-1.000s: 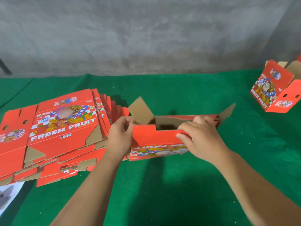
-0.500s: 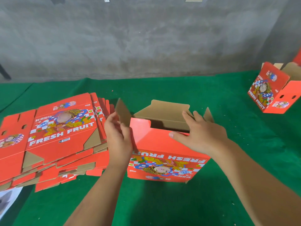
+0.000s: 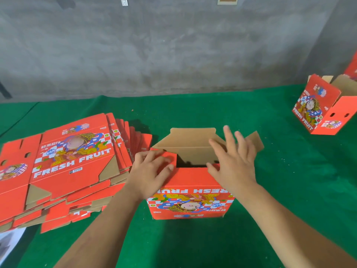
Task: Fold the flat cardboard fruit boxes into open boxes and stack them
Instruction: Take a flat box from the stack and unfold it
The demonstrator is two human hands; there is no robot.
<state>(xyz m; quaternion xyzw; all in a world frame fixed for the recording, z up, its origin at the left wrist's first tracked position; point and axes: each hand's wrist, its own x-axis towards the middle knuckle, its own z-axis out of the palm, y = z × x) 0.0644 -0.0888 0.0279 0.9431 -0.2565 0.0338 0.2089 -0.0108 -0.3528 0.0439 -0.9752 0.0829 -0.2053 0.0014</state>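
Box in hand: the red printed cardboard fruit box [image 3: 190, 192] stands on the green-covered bench [image 3: 289, 180], its print upside down toward you, flaps still up.
Landmark: everything below is placed from this box.
Left hand: your left hand [image 3: 149, 174] lies on the near-left red flap [image 3: 166, 157], fingers loosely curled over it and pressing it inward; keep the crease line straight as it goes down.
Right hand: your right hand [image 3: 234, 163] rests over the right end of the box, fingers straight and spread, pinching nothing; use the flat palm to bring the brown right-side flap [image 3: 255, 140] in.
Far flap: the brown back flap [image 3: 193, 137] stands upright behind the opening; likely last to fold.
Flat stock: the fanned pile of flat red cardboard boxes [image 3: 73, 161] lies just left of the box.
Finished box: one open red box [image 3: 324, 109] sits well to the right and farther back.
Risk: uneven pressure may skew the walls.
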